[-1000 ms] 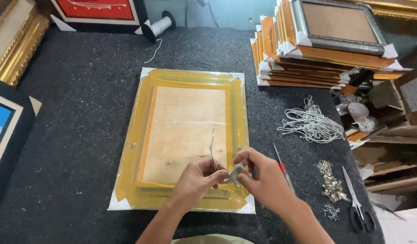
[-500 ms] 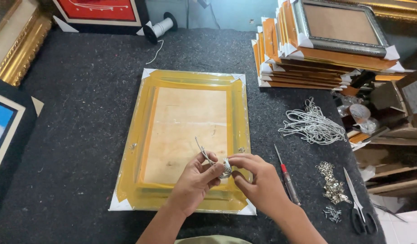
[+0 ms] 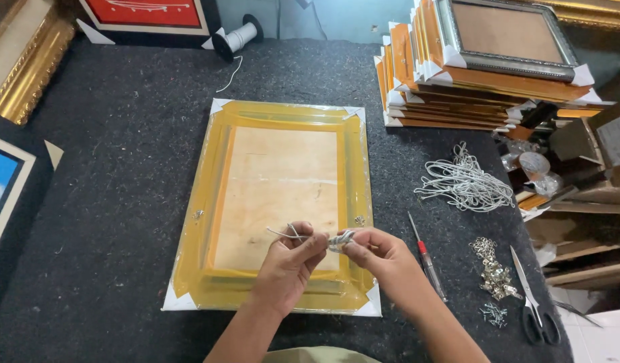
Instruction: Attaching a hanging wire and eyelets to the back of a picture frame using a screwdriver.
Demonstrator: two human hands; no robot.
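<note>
Pinching a short length of white cord (image 3: 337, 239) between both thumbs and forefingers, our left hand (image 3: 291, 261) and right hand (image 3: 377, 254) hold it just above the yellow-wrapped picture frame lying face down (image 3: 286, 202). We judge it best to keep the cord taut and work close to the small metal hanger on the frame's right rail (image 3: 359, 220).

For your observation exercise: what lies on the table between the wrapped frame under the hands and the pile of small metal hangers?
A red-handled screwdriver lies between the wrapped frame and the metal hangers, on the dark table, in the head view.

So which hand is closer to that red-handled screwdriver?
Right. The right hand is just beside the screwdriver; the left hand is farther off, over the frame.
</note>
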